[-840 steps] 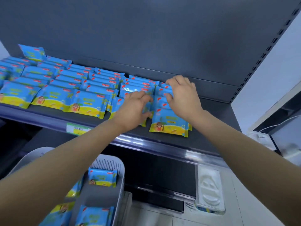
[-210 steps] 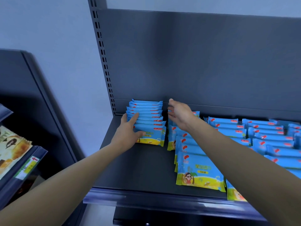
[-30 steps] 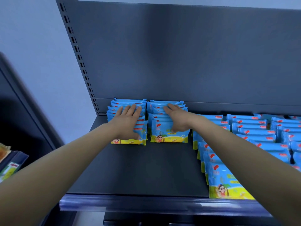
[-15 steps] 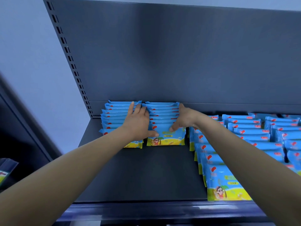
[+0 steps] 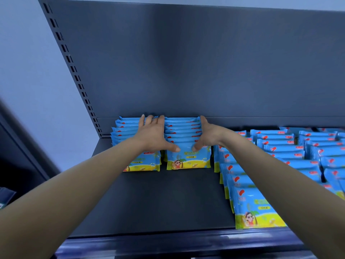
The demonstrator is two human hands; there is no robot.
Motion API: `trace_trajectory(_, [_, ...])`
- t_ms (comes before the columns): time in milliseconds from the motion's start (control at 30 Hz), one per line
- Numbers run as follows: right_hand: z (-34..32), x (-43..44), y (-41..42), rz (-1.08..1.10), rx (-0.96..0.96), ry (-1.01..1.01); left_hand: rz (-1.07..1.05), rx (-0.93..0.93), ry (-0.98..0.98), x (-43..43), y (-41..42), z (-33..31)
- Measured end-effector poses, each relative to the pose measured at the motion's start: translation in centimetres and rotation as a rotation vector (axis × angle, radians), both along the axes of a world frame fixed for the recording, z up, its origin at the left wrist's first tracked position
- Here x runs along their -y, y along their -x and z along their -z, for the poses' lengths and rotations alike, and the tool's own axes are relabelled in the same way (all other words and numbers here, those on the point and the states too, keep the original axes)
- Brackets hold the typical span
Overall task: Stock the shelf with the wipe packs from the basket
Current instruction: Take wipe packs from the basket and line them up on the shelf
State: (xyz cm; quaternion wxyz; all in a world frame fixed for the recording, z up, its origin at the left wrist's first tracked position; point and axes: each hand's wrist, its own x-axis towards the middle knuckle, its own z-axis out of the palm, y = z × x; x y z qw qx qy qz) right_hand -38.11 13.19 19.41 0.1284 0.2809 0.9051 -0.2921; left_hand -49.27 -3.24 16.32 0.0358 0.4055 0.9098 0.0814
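— Dark steel shelf (image 5: 168, 199) and back panel (image 5: 186, 62) are filling the view, with wipe packs (image 5: 298, 144) standing in rows on the shelf. What are the hands doing?

— Both are lying flat, fingers straight, grasping nothing. The left hand (image 5: 153, 135) is resting over the corner row (image 5: 127, 128) with its thumb pressing the front pack (image 5: 188, 159) of the second row (image 5: 182, 128). The right hand (image 5: 207, 135) is pressing that row's other side, thumb also touching the front pack. They are squeezing it square, I'm guessing.

— What could be going wrong?

— The packs are leaning back on one another, so if the hands are lifting off unevenly, the row may be slumping forward or fanning sideways into the corner row. The right forearm is hanging above the long rows (image 5: 280, 152) on the right and may be dragging their tops out of line. The basket is not showing.

— Anything reading clearly?

— The visible faces are showing a cartoon figure in sunglasses, a palm and a red mark near the top. A yellow tag (image 5: 264, 207) is starting with "10", then characters too small for me. The brand line is blurring out.
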Motion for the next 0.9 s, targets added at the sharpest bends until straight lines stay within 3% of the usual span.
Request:
trace_trajectory(100, [-0.1,-0.1,0.0,-0.004,0.014,0.032,0.030,-0.009,0.106,-0.1,0.3,-0.1])
trace_trajectory(333, [0.2,-0.4,-0.3,-0.005,-0.028,0.087,0.047,-0.059,0.123,-1.3,0.0,-0.2])
trace_trajectory(733, [0.5,-0.8,-0.5,0.010,-0.069,0.136,0.100,0.208,-0.007,-1.6,-0.4,-0.3])
trace_trajectory(900, [0.4,-0.7,-0.8,-0.011,-0.038,0.093,0.103,0.123,0.076,-1.3,-0.4,-0.7])
